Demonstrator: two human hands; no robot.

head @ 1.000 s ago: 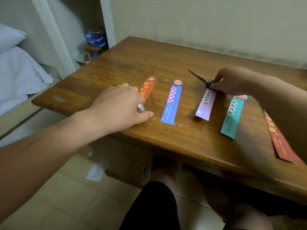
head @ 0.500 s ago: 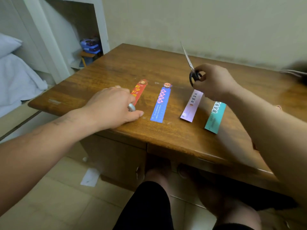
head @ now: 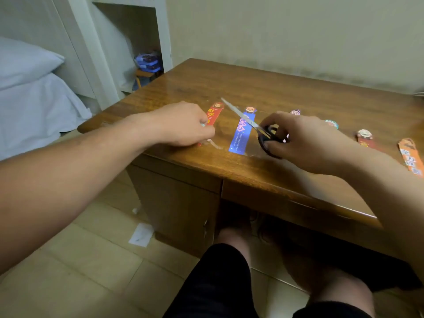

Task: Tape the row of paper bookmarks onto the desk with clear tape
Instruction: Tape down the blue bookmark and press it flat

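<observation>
A row of paper bookmarks lies on the wooden desk [head: 286,92]: red [head: 214,112], blue [head: 239,136], then purple [head: 295,112], teal [head: 331,123], dark red [head: 364,137] and orange [head: 410,157]. My left hand [head: 183,125] covers the red bookmark's lower part and grips a small tape roll [head: 203,125], mostly hidden. A strip of clear tape [head: 215,144] runs from it toward the blue bookmark's lower end. My right hand [head: 305,141] holds black-handled scissors [head: 268,136]; the blades point up-left over the blue bookmark.
A bed with white bedding [head: 29,92] is at the left, a white shelf unit [head: 128,42] behind it. The wall runs along the desk's far edge. A paper scrap [head: 141,235] lies on the tiled floor. My knees are under the desk front.
My right hand brought the scissors left from the purple bookmark to above the blue one, blades now pointing up-left. My left hand's fingers have curled in, and a tape strip now shows beside it.
</observation>
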